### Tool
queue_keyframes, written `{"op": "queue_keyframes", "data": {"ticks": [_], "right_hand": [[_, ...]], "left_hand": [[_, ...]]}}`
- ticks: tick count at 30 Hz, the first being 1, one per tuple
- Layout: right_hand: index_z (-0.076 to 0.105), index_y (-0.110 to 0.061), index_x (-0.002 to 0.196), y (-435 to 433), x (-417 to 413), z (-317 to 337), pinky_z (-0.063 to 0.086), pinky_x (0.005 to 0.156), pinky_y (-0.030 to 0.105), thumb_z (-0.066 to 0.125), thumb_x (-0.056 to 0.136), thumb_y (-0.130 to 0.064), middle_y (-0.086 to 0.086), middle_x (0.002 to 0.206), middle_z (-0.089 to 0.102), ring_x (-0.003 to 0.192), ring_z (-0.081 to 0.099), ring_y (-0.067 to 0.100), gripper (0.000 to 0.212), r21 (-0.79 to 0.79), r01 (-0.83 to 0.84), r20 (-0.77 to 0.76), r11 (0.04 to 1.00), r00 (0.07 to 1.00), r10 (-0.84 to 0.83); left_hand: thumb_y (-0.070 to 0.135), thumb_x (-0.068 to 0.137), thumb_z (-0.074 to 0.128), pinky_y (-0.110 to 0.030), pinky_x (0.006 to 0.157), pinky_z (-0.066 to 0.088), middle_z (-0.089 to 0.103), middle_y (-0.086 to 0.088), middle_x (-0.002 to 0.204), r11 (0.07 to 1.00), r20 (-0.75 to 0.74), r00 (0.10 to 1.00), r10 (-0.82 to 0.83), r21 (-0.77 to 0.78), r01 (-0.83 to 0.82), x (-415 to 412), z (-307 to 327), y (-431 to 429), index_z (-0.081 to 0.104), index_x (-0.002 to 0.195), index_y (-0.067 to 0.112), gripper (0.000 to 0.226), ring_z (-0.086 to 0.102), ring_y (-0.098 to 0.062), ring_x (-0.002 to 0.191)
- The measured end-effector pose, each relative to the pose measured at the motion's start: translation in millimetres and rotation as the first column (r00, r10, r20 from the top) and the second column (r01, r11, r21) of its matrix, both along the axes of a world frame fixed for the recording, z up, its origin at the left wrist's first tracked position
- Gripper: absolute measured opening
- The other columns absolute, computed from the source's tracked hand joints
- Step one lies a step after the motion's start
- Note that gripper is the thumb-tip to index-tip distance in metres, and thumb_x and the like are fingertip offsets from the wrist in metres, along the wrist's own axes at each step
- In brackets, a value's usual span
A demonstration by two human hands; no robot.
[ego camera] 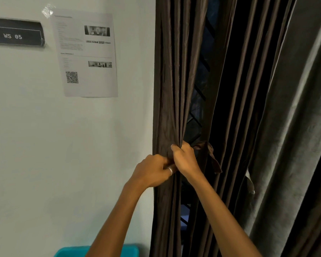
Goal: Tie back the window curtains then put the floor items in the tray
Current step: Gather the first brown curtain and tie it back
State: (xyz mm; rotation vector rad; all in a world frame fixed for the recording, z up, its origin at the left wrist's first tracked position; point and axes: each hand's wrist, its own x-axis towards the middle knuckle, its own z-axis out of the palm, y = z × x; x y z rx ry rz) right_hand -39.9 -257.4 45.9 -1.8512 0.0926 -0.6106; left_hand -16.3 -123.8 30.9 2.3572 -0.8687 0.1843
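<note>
A dark brown curtain [171, 80] hangs at the window's left edge, bunched into a narrow bundle. My left hand [153, 170] and my right hand [185, 158] both grip that bundle at waist height, side by side and touching. A brown tie-back strap [210, 154] loops out just right of my right hand and dangles down. A second brown curtain panel [235, 108] hangs to the right. Between the panels a dark window with a black grille [200, 93] shows. A teal tray [132, 250] peeks in at the bottom edge, partly hidden by my left forearm.
A grey curtain [293, 127] hangs at the far right. On the white wall to the left are a taped paper sheet [87, 54] with a QR code and a black sign [15, 35] reading WS 05. The floor is out of view.
</note>
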Motion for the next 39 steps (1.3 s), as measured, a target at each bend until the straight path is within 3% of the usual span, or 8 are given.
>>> {"op": "queue_keyframes", "data": {"ticks": [5,10,15,19,22,26,32,39], "right_hand": [[0.071,-0.012,0.099,-13.9,-3.5,-1.4,0.054,0.086,0.040,0.052,0.097,-0.015,0.008,0.096,0.074,0.092,0.070,0.023,0.020,0.159,-0.055,0.015,0.986,0.998,0.054],[0.059,-0.027,0.097,-22.2,-4.2,-6.9,0.050,0.073,0.025,0.062,0.093,-0.021,-0.013,0.086,0.076,0.081,0.072,0.004,0.008,0.346,-0.100,-0.021,0.933,0.993,0.115],[0.056,-0.020,0.111,-23.9,-7.5,-5.6,0.052,0.067,0.019,0.065,0.089,-0.020,-0.003,0.104,0.069,0.088,0.069,0.005,0.024,0.445,-0.099,-0.061,0.890,0.988,0.141],[0.058,-0.012,0.122,-29.0,-8.7,-5.1,0.054,0.073,0.024,0.064,0.089,-0.019,0.000,0.107,0.073,0.096,0.071,0.012,0.034,0.429,-0.107,-0.067,0.897,0.986,0.150],[0.065,-0.024,0.102,-30.3,-10.5,-3.7,0.054,0.070,0.015,0.057,0.093,-0.017,-0.013,0.089,0.077,0.085,0.072,0.001,0.013,0.305,-0.101,-0.043,0.947,0.992,0.120],[0.064,-0.021,0.115,-21.1,-11.2,-6.2,0.055,0.087,0.037,0.047,0.099,-0.019,-0.002,0.100,0.072,0.096,0.068,0.015,0.024,-0.083,0.065,0.007,0.994,0.998,-0.065],[0.050,-0.010,0.114,8.6,-17.4,-13.9,0.054,0.058,0.041,0.047,0.102,-0.022,0.005,0.080,0.065,0.071,0.067,0.028,0.018,-0.502,0.434,0.218,0.748,0.901,-0.376],[0.013,-0.004,0.157,33.4,-16.3,-21.0,0.056,0.073,0.038,0.057,0.099,-0.022,0.015,0.131,0.058,0.096,0.070,0.028,0.075,-0.634,0.428,0.145,0.645,0.884,-0.444]], "left_hand": [[0.078,0.084,0.048,-0.022,0.076,0.050,0.072,0.017,0.102,0.867,0.079,0.929,0.363,-0.393,-0.305,8.2,6.7,19.1,0.069,0.115,0.034,0.058,0.068,-0.007,0.093],[0.074,0.072,0.063,-0.044,0.109,0.042,0.036,0.005,0.159,0.854,-0.226,0.964,0.138,-0.467,-0.232,30.5,13.3,17.6,0.027,0.154,0.030,0.099,0.043,-0.021,0.141],[0.071,0.067,0.067,-0.011,0.079,0.051,0.056,0.015,0.127,0.814,-0.288,0.951,-0.111,-0.575,-0.078,36.8,23.5,14.8,0.041,0.144,0.030,0.091,0.060,-0.010,0.110],[0.063,0.063,0.074,-0.021,0.082,0.053,0.062,0.011,0.114,0.780,-0.328,0.923,-0.199,-0.623,-0.053,40.3,25.7,8.4,0.051,0.130,0.028,0.079,0.064,-0.014,0.103],[0.054,0.076,0.074,-0.014,0.076,0.053,0.065,0.013,0.107,0.798,-0.298,0.939,-0.171,-0.601,-0.045,42.1,23.8,7.3,0.057,0.124,0.027,0.057,0.065,-0.008,0.094],[0.046,0.089,0.069,-0.014,0.068,0.052,0.071,0.012,0.086,0.849,-0.178,0.984,-0.015,-0.522,-0.082,41.6,22.2,0.6,0.068,0.092,0.025,0.022,0.068,-0.005,0.077],[0.044,0.095,0.063,-0.021,0.057,0.044,0.061,0.002,0.068,0.891,0.031,0.985,0.171,-0.432,-0.141,30.6,20.9,-10.3,0.056,0.071,0.022,0.033,0.061,-0.012,0.062],[0.029,0.100,0.055,-0.027,0.066,0.056,0.069,-0.004,0.082,0.921,0.002,0.998,0.061,-0.385,-0.056,24.1,19.8,-12.5,0.066,0.092,0.010,0.023,0.067,-0.018,0.074]]}}
